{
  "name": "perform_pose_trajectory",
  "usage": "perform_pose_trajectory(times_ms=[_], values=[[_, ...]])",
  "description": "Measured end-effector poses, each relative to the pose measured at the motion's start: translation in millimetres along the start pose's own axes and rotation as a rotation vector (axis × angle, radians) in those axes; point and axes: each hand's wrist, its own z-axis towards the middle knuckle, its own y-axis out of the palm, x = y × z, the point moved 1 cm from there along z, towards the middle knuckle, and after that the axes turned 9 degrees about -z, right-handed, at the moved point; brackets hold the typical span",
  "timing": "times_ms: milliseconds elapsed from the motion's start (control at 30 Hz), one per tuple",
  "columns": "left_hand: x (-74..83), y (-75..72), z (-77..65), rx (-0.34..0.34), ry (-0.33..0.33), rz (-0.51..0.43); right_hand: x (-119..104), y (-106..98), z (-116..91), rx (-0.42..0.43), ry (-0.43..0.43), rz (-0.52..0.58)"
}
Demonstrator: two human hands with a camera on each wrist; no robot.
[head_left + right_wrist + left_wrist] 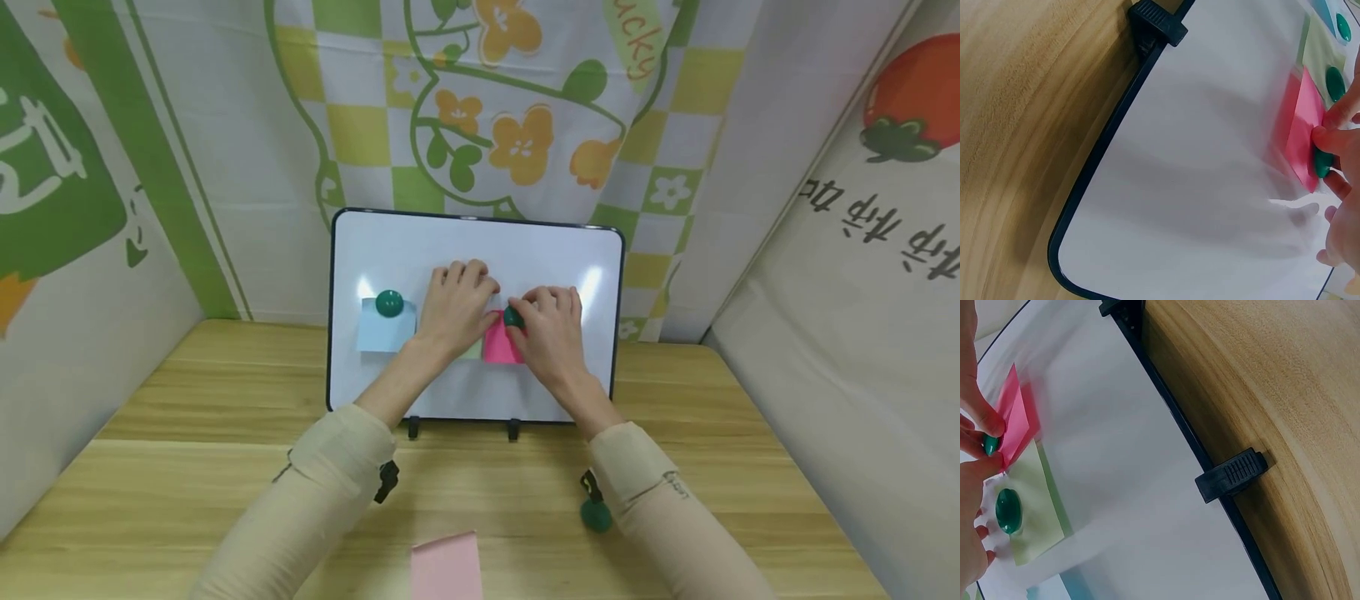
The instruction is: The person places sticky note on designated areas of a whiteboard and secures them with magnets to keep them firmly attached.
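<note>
notes (502,345) on whiteboard (472,387), curtain (495,100) behind, table (517,487) beneath

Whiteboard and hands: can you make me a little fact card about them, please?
Board: whiteboard, standing on the table
Blue note: under a green magnet
Green note: under another magnet
Left hand: thumb touching bright pink note
Right hand: pinching third magnet at that note
Lying in front: pale pink note, loose magnet

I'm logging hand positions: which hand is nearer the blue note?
Left. The left hand is beside the blue note, to its right; the right hand is farther right, at the pink note.
</note>
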Motion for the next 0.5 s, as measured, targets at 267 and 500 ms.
perform_pose_trajectory(times_ms=[267, 500], values=[[0.8, -0.2, 0.4, 0.011, 0.004, 0.011, 1.8, 1.9, -0.5, 0.002, 0.005, -0.019], [0.5, 0.3, -0.4, -0.002, -0.006, 0.015, 0.7, 2.3, -2.2, -0.003, 0.013, -0.003]])
